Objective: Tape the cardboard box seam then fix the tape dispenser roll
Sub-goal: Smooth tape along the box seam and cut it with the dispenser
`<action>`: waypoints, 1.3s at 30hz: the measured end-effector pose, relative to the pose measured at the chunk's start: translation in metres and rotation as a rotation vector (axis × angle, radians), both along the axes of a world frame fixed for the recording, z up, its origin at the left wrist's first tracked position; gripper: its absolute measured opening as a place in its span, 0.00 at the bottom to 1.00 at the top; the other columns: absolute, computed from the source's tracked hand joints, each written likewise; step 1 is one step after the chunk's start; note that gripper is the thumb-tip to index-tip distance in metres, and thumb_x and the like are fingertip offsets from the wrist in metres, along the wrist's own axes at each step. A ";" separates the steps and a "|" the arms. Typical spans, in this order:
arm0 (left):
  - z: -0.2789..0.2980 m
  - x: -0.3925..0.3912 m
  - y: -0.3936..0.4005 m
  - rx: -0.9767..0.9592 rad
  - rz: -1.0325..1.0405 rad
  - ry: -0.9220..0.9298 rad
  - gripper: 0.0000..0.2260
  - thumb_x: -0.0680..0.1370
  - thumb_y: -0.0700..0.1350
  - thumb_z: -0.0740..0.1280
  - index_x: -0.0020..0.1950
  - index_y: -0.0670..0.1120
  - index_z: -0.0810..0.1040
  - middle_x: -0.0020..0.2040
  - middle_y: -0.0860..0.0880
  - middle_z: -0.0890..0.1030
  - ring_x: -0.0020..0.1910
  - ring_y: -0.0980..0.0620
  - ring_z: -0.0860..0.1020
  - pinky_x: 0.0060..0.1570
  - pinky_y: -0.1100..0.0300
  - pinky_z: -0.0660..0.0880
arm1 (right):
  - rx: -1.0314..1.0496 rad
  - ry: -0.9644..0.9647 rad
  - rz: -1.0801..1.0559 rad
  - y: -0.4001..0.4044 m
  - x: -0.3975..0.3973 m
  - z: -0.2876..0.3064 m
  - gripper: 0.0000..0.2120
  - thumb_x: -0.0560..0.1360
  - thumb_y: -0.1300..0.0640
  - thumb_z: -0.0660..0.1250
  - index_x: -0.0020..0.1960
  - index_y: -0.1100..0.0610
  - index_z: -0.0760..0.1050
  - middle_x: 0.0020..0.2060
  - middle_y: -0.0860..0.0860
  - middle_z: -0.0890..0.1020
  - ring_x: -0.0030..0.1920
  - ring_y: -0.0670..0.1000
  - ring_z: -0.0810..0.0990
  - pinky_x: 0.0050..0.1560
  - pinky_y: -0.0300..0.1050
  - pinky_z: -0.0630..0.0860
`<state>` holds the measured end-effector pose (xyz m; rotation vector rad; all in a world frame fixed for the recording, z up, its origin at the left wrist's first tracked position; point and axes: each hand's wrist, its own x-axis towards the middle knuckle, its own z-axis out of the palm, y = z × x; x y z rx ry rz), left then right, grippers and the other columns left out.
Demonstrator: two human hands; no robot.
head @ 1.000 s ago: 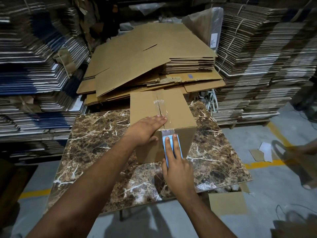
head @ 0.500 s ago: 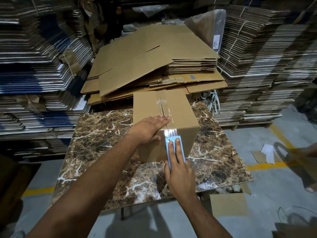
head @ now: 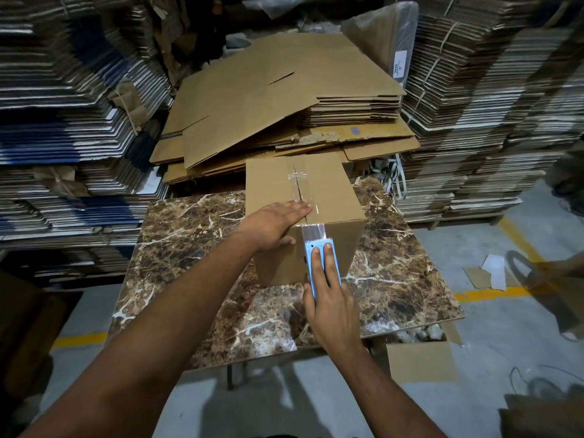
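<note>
A closed brown cardboard box (head: 335,197) stands on a dark marble table (head: 196,235). Clear tape (head: 300,191) runs along its top seam and folds over the near edge onto the front face. My left hand (head: 275,226) lies flat on the box top at the near left, fingers touching the taped seam, thumb on the front face. My right hand (head: 331,298) presses a light blue tape dispenser (head: 311,248) against the box's front face, two fingers stretched along it. The roll of tape is hidden under that hand.
Flattened brown cartons (head: 278,102) are piled behind the table. Tall stacks of bundled cardboard sheets rise at the left (head: 63,121) and right (head: 493,121). A cardboard flap (head: 420,361) sticks out under the table's near right corner. Yellow floor lines (head: 493,294) cross the concrete.
The view has shifted slightly. Both hands hold nearly the same places; the dispenser stays on the box's front face below the top edge.
</note>
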<state>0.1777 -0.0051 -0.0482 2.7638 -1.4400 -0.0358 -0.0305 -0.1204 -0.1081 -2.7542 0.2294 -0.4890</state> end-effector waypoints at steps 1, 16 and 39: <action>0.001 0.000 0.000 -0.001 0.004 0.002 0.40 0.78 0.52 0.70 0.82 0.52 0.48 0.83 0.50 0.53 0.81 0.50 0.53 0.79 0.52 0.52 | -0.003 0.005 0.001 0.000 -0.001 -0.001 0.33 0.81 0.48 0.53 0.83 0.50 0.45 0.83 0.49 0.45 0.41 0.57 0.82 0.40 0.47 0.80; 0.003 -0.006 -0.003 -0.244 0.072 0.108 0.30 0.79 0.66 0.59 0.77 0.53 0.66 0.77 0.48 0.70 0.76 0.48 0.67 0.74 0.51 0.63 | 0.177 0.133 0.070 -0.013 0.006 -0.009 0.39 0.79 0.54 0.62 0.82 0.46 0.43 0.83 0.42 0.42 0.45 0.59 0.83 0.47 0.53 0.81; -0.008 -0.008 -0.018 -0.253 0.256 0.073 0.30 0.72 0.69 0.66 0.71 0.60 0.69 0.75 0.56 0.73 0.73 0.50 0.72 0.71 0.49 0.69 | 0.986 0.209 0.049 -0.054 0.032 0.027 0.38 0.67 0.54 0.72 0.76 0.48 0.69 0.75 0.43 0.71 0.72 0.44 0.70 0.73 0.46 0.68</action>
